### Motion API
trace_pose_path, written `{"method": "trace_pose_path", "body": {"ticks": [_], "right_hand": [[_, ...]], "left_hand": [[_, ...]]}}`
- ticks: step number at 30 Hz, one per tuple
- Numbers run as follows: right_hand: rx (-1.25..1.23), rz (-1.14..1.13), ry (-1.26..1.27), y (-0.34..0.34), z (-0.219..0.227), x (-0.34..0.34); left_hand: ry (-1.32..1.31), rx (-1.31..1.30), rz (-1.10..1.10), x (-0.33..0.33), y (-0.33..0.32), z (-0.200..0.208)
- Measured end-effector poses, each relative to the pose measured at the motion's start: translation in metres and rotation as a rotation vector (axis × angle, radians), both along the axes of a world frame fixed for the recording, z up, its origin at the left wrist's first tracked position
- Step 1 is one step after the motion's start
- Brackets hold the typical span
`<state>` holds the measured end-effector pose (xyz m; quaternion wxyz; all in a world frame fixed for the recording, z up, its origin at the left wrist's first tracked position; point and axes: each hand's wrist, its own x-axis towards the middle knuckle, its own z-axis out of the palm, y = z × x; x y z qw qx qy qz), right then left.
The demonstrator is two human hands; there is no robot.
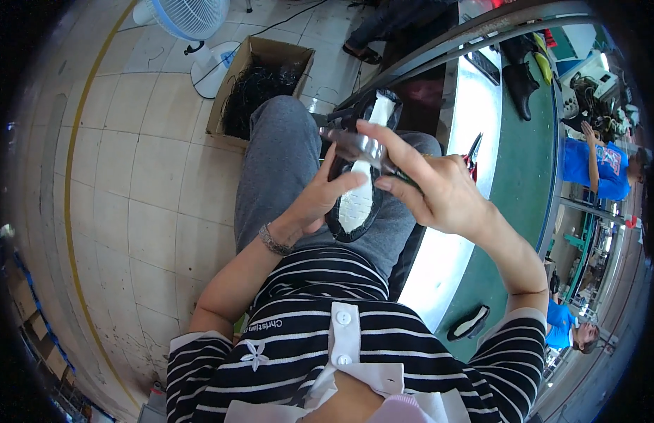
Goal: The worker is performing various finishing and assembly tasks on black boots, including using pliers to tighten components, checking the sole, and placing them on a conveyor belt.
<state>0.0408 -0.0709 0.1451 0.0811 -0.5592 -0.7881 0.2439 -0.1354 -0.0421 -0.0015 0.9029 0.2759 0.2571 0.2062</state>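
Over the grey-trousered lap (276,158), left hand (317,200) pinching a black shoe (354,203), thumb on its white underside (356,213), right hand (445,190), fingers curled around a metal tool (356,146)

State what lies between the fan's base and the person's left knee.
A cardboard box holding tangled black strands lies between the base and the knee in the head view.

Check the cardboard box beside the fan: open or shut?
Open: nothing closes the top of the cardboard box, and dark tangled strands show inside.
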Motion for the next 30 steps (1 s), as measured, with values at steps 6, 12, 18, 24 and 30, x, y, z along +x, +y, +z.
{"method": "trace_pose_path", "body": {"ticks": [6,12,18,24,30], "right_hand": [[-0.178,0.128,-0.47,0.002,0.005,-0.002],[0.014,0.153,-0.176,-0.026,-0.012,-0.011],[0.041,0.096,-0.302,-0.03,-0.004,-0.012],[-0.125,0.129,-0.383,-0.031,-0.031,-0.001],[0.101,0.054,-0.112,-0.026,-0.006,-0.003]], "left_hand": [[-0.025,-0.03,-0.117,-0.005,-0.005,-0.01],[-0.106,-0.142,-0.251,-0.012,-0.018,-0.011],[-0.059,0.004,-0.249,-0.019,-0.018,-0.009],[0.085,0.107,-0.42,-0.016,-0.005,-0.011],[0.069,0.128,-0.437,-0.02,-0.004,-0.014]]}}
